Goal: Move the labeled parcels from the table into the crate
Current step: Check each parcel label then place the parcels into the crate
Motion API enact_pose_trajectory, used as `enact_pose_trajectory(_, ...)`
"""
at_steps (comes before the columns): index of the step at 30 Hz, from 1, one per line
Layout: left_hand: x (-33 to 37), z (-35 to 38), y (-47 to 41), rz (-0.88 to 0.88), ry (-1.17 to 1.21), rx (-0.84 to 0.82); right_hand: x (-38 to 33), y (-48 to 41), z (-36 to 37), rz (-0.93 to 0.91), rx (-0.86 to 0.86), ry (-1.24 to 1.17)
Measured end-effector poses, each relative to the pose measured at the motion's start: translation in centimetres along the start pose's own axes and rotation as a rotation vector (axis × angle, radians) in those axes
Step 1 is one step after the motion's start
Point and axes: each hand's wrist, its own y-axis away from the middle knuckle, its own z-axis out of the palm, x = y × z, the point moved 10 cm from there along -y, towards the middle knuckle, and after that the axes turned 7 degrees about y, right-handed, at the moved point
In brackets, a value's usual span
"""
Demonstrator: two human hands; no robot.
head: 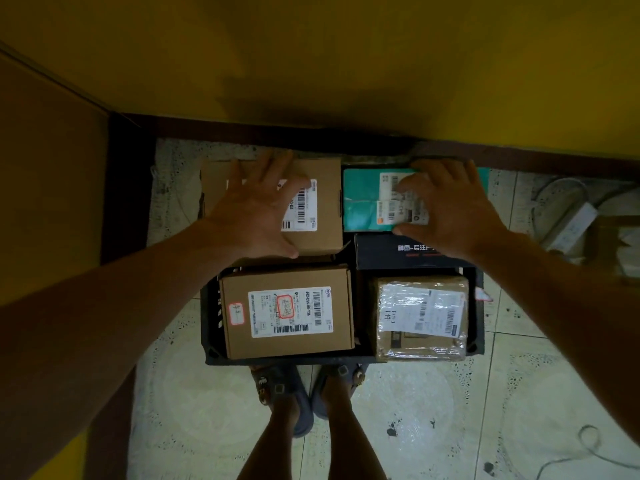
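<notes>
A black crate (212, 320) stands on the floor in front of my feet, packed with labeled parcels. My left hand (254, 206) hovers with spread fingers over a brown cardboard box (325, 202) at the crate's far left. My right hand (446, 206) is spread over a teal parcel (360, 202) at the far right, and I cannot tell whether either hand touches. A black box (388, 252) lies below the teal one. Nearer me sit a brown box with a white label (287, 311) and a plastic-wrapped parcel (420, 317).
A yellow wall (311, 64) with a dark baseboard rises just behind the crate. A brown panel (45, 168) stands at the left. White cables and a power adapter (571, 226) lie on the tiled floor (415, 427) at the right. My sandalled feet (304, 393) touch the crate's near side.
</notes>
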Motion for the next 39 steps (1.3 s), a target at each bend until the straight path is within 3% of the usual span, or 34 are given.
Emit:
enact_pose_trajectory(4, 0.2, 0.3, -0.6, 0.006, 0.003, 0.039, -0.2, -0.1, 0.8, -0.004, 0.056, -0.071)
enact_pose_trajectory(10, 1.1, -0.4, -0.3, -0.054, 0.043, -0.018, 0.3, -1.4, 0.2, 0.03, -0.076, -0.096)
enact_pose_trajectory(14, 7.1, -0.8, 5.5, 0.193, 0.019, 0.206, -2.9, 3.3, -2.5, -0.027, 0.18, -0.055)
enact_pose_trajectory(17, 9.7, 4.9, 10.3, 0.325, -0.043, 0.049, -5.5, 7.1, 0.6, -0.079, 0.144, -0.03)
enact_pose_trajectory(20, 7.1, 11.2, 11.2, 0.174, -0.08, -0.191, -5.4, 8.5, 5.1, 0.042, -0.019, -0.056)
enact_pose_trajectory(33, 6.5, 13.6, 9.3, 0.203, -0.216, -0.262, -5.2, 9.4, 8.3, 0.048, -0.015, -0.013)
enact_pose_trajectory(39, 6.2, 13.5, 10.7, 0.237, -0.297, -0.266, -6.6, 16.2, 7.5, 0.115, 0.092, -0.037)
